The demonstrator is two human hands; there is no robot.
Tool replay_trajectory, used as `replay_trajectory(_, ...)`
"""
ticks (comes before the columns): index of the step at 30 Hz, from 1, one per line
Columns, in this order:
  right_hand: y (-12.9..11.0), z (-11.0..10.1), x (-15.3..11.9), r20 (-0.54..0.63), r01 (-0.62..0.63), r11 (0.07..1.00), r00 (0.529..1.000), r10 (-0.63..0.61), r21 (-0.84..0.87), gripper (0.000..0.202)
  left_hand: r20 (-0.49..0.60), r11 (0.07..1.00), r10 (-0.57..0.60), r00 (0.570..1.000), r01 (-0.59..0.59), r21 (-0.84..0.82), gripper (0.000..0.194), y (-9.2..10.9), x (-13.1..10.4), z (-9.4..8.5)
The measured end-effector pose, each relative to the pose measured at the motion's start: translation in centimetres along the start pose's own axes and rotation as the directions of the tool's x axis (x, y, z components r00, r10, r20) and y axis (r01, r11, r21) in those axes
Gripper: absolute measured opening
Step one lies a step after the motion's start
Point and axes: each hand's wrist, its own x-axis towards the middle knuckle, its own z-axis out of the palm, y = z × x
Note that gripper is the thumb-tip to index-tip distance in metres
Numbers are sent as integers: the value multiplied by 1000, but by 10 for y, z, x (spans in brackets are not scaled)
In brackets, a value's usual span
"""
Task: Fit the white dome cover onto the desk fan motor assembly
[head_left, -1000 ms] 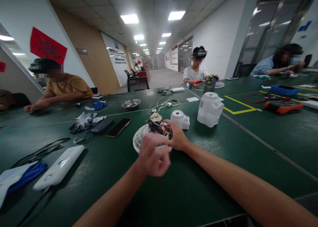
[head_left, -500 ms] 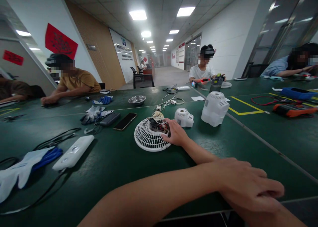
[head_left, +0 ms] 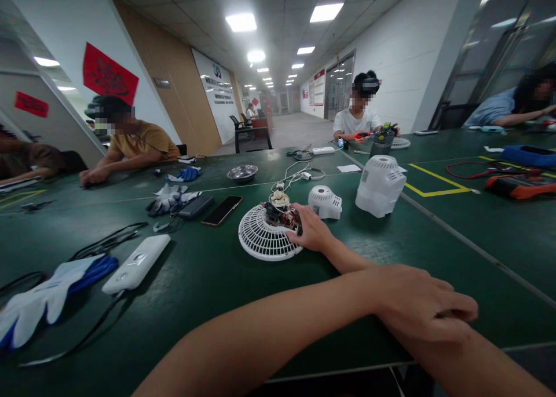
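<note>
A white round fan grille (head_left: 263,240) lies on the table, with an exposed fan motor (head_left: 282,214) and wiring on top of it. My right hand (head_left: 310,229) closes around the motor's right side, thumb toward the grille. Crossing over from the left, my left arm brings my left hand (head_left: 421,301) to rest on my right forearm, its fingers curled in and no object showing in them. Just beyond my right hand sits a small white vented motor cover (head_left: 325,202). A larger white plastic housing (head_left: 380,186) stands to its right.
A phone (head_left: 222,210), a dark power bank (head_left: 196,206), a metal bowl (head_left: 242,172) and work gloves (head_left: 47,292) lie leftward. A white cabled device (head_left: 136,263) is nearer. A multimeter (head_left: 521,186) lies right. Co-workers, including a person in white (head_left: 358,119), sit around the table.
The view has shifted slightly, moving the table items a little right. My left hand has slid slightly left along my right forearm. My right hand keeps its hold on the motor.
</note>
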Motion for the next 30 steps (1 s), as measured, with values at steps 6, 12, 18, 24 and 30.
replay_trajectory(6,-3,0,1,3,-30,1000,1000,30,5,74,15,991,-119,993,118,65,54,-17,-7,-2)
replay_trajectory(12,0,0,1,-3,-22,1000,1000,22,20,72,-73,997,78,994,-76,30,19,-11,5,3)
replay_trajectory(18,-1,-1,0,-8,-27,999,1000,27,39,73,-72,996,75,995,-79,-52,13,-13,8,5)
replay_trajectory(24,-2,1,0,-8,-32,999,999,32,39,73,-49,995,-57,997,61,75,35,-18,7,8)
replay_trajectory(30,-1,0,0,-7,-23,999,1000,23,27,73,-53,996,88,995,-87,31,24,-17,10,8)
